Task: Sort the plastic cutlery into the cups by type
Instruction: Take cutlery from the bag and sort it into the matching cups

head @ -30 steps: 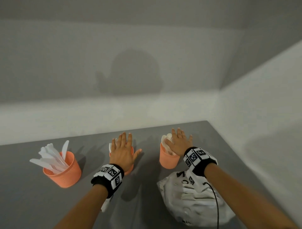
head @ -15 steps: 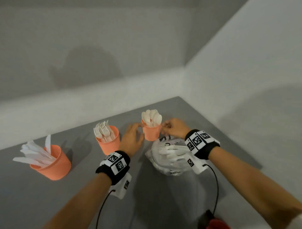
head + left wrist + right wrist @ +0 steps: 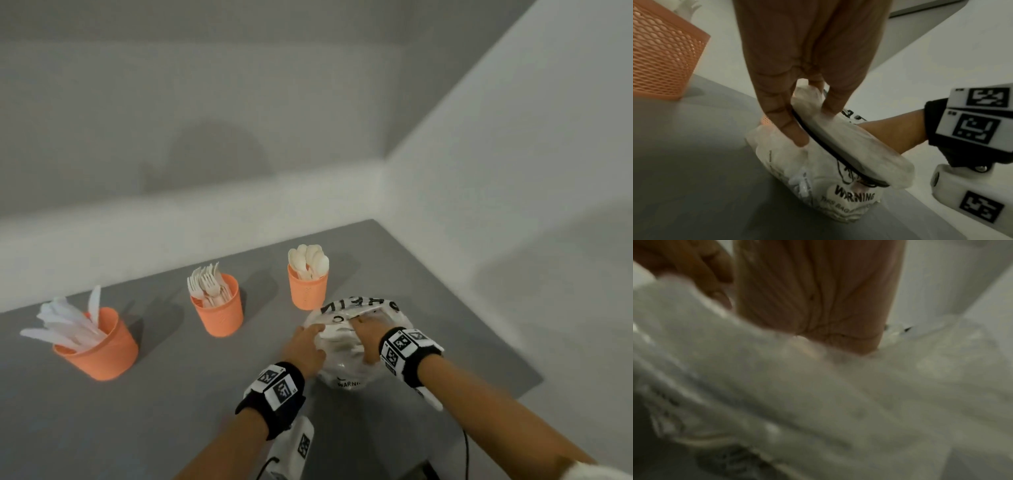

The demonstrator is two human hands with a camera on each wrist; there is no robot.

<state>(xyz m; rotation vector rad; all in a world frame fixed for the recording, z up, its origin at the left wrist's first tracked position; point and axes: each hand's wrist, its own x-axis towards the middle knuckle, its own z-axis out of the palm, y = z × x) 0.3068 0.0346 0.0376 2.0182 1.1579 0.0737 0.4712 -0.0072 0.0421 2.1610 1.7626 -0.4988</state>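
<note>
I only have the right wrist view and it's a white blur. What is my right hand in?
Observer: Head view shows the right hand inside the white plastic bag on the grey table, fingers hidden.
Operator: Where's the left hand?
Observer: The left hand pinches the bag's rim, clear in the left wrist view.
Operator: Which cup is nearest?
Observer: The spoon cup, just behind the bag; the fork cup and knife cup stand further left.
</note>
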